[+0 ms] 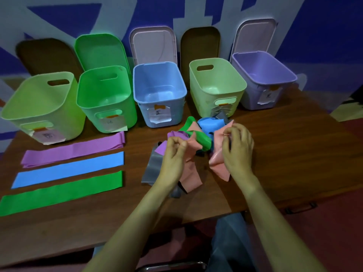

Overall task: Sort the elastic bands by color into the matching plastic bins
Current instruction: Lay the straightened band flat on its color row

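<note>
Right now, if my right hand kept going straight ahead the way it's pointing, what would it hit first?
Probably the pale green plastic bin directly beyond the right hand, which pinches the pink elastic band; crumpled grey band lies between, though depth is unclear.

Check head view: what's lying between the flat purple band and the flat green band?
In the head view, a flat blue band lies between the purple band and the green band, with bare table strips either side.

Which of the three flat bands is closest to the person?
The green band. It lies lowest on the table, nearest the front edge, with the blue band behind it and the purple band farthest back by the bins.
</note>
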Action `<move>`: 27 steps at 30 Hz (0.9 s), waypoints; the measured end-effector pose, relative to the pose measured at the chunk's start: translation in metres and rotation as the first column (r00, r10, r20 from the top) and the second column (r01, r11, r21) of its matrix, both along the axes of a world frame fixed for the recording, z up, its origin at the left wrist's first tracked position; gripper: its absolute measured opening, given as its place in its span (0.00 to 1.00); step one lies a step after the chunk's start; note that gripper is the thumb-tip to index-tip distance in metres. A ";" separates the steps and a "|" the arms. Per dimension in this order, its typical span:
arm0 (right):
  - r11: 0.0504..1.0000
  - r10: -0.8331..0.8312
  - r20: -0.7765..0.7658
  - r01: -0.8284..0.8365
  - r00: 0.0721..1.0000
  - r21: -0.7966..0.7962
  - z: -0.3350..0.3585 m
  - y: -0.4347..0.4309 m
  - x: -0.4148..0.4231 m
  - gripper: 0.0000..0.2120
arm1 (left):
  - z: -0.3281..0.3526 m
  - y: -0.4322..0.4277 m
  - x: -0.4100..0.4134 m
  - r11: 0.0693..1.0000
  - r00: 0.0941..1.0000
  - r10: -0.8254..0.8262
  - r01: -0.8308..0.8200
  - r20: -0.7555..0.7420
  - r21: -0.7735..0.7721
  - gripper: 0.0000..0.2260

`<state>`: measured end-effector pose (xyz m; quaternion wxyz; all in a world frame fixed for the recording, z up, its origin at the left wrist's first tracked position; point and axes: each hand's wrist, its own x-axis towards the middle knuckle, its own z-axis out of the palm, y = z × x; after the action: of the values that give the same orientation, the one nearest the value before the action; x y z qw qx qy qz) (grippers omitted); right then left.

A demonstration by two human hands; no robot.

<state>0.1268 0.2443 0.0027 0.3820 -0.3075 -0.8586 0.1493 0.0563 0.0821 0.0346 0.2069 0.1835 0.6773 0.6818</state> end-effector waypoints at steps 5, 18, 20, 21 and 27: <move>0.987 0.138 0.249 -0.114 0.959 -0.110 -0.006 -0.005 0.003 0.11 | 0.019 -0.003 -0.001 0.939 0.908 -0.022 -0.124 0.418 0.320 0.08; 0.794 0.125 -0.600 -0.442 0.790 -0.417 0.077 -0.026 -0.003 0.07 | -0.005 0.005 0.003 0.877 0.759 -0.259 -0.075 -0.597 -0.475 0.27; 0.733 0.138 -0.633 -0.509 0.761 -0.451 0.079 -0.027 -0.002 0.06 | 0.004 0.012 0.006 0.929 0.817 -0.285 0.105 -0.501 -0.356 0.34; 0.696 0.146 -0.649 -0.544 0.747 -0.469 0.080 -0.028 -0.002 0.06 | 0.008 0.017 0.006 0.929 0.826 -0.314 0.166 -0.468 -0.329 0.34; 0.663 0.119 -0.622 -0.528 0.774 -0.530 0.083 -0.015 0.003 0.04 | 0.028 0.032 0.013 0.947 0.920 -0.314 0.285 -0.236 -0.150 0.04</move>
<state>0.1293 0.2293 0.0861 0.4314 -0.2047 -0.6413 0.6006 0.0688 0.1142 0.0625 0.2291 0.3598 0.6996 0.5732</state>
